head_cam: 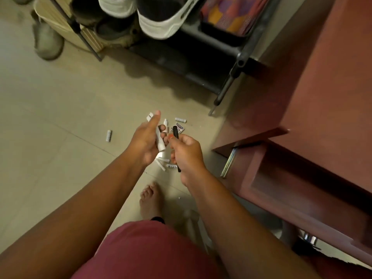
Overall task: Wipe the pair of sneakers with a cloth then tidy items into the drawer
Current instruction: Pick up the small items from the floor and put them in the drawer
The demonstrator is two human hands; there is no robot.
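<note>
Mid-frame above the floor [50, 117], both hands sit close together, nearly touching. Left hand [146, 142]: fingers curled round a white tube [160, 140] that runs lengthwise through the palm, its flat end poking out past the raised forefinger. Right hand [186, 152]: fingers curled round a slim black stick [175, 131], top end clear above the thumb, bottom end out below the palm; pen or liner, cannot tell which. Under and just beyond the hands, small items are scattered on the tiles: a small white bottle [165, 123], a white cylinder [180, 120], a printed sachet [180, 127], more white tubes [162, 165] directly below the left hand, and one white cylinder off alone [108, 135] well to the left. Open drawer [291, 190] in a reddish-brown wooden cabinet [322, 87] sits just right of the right hand, metal runner visible, inside not visible. Sneakers [161, 23], dark with thick white soles, rest on the black shoe rack [237, 63] at the top of frame, well apart from the hands. Grey slipper [47, 44] on the floor left of the rack. A bare foot [150, 200] stands on the tiles below the hands.
</note>
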